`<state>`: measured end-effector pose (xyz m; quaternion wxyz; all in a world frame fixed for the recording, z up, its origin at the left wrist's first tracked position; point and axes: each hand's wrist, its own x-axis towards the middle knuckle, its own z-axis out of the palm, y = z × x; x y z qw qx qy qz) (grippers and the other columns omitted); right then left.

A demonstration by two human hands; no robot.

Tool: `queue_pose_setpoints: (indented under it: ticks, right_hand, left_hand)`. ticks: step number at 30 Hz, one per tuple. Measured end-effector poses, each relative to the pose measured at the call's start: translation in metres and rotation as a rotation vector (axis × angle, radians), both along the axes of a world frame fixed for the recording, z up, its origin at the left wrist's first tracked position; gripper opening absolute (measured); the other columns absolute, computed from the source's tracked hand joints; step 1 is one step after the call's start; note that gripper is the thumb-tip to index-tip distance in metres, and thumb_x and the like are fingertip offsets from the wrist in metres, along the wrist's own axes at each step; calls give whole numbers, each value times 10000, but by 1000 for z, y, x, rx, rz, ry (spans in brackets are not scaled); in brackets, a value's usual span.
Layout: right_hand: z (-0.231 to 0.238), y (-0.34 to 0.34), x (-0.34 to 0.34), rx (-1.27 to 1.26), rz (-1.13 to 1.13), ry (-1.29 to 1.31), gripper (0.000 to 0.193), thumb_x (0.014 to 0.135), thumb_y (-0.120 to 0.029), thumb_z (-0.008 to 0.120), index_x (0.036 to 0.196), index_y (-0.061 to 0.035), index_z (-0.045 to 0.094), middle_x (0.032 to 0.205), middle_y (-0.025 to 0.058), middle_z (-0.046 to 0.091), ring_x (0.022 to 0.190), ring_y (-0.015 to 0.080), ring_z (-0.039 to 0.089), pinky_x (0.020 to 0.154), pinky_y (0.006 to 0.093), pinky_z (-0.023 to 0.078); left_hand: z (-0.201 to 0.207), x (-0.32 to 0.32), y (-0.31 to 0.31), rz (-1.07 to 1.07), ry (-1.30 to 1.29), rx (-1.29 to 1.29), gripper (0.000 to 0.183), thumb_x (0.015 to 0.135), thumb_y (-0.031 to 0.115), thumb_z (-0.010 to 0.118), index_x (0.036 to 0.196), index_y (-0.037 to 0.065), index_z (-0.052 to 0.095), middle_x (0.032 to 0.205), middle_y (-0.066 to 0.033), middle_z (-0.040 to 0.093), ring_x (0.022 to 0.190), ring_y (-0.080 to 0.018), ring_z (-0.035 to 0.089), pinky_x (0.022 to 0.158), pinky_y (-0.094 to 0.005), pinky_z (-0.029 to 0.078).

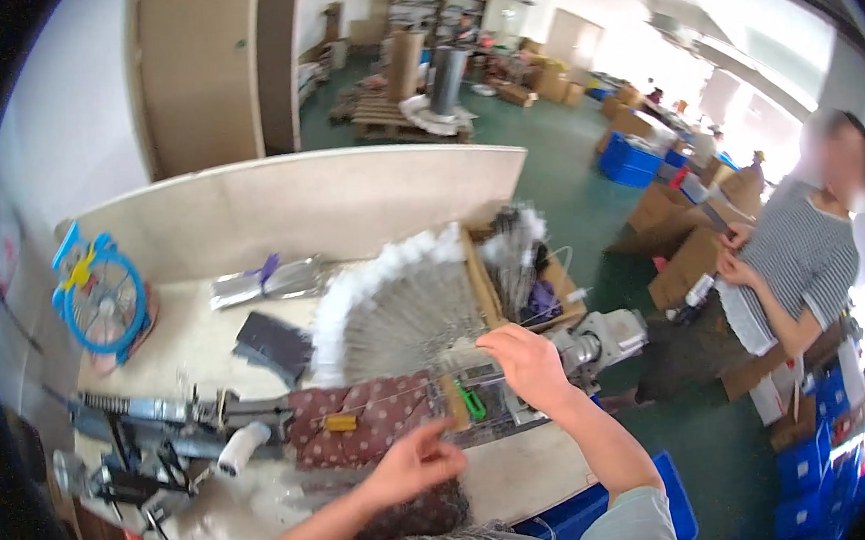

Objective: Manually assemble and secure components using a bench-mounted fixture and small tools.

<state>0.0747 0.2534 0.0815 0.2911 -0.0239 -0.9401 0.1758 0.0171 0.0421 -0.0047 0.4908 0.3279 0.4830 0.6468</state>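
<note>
My right hand [527,362] is raised over the right part of a long metal bench machine [192,417], its fingertips pinched together. What they hold, if anything, is too small to make out. Below it sits a green clip-like piece [472,400]. My left hand [421,463] hovers near the front edge of a brown polka-dot cushion [363,425], fingers apart and partly bent, holding nothing I can see. A yellow block [341,423] lies on the cushion. Behind it spreads a fan of thin, clear strips with white fluffy ends [395,308].
An open cardboard box [483,276] holds dark thin pieces and a purple bundle. A wrapped bundle [268,281], dark flat pieces [274,346] and a blue fan [102,298] stand on the table. A white thread cone [242,449] is near the machine. Another person [802,244] stands at right.
</note>
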Motion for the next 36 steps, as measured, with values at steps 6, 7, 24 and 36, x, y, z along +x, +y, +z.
queue_pose_setpoints:
  ticks: [6,7,24,36]
  right_hand:
    - [-34,-9,-11,-39,29,-277,115,794,-95,581,894,-65,629,877,115,618,788,299,603,666,362,482]
    - [-34,-7,-13,-51,2,-317,137,796,-158,596,899,-83,646,860,120,626,772,293,610,663,356,482]
    - [-59,-14,-9,324,250,29,48,671,-121,550,717,-108,542,712,20,514,763,185,509,689,316,388]
    - [-73,-13,-9,539,250,122,93,670,-141,540,737,-106,487,694,2,471,743,160,494,638,278,384]
  left_hand:
    - [-13,-44,50,188,-783,315,448,904,233,542,1279,18,422,933,-80,635,806,-112,592,715,-242,473]
    - [-9,-44,52,289,-444,177,390,907,240,538,1214,4,487,886,-72,640,783,-107,593,711,-243,475]
    - [17,-27,26,658,67,-106,281,885,167,523,863,-93,627,729,-143,654,638,-161,615,608,-279,501]
    - [40,-23,9,698,482,-172,317,843,237,606,679,-31,568,564,-9,499,506,-106,394,465,-285,353]
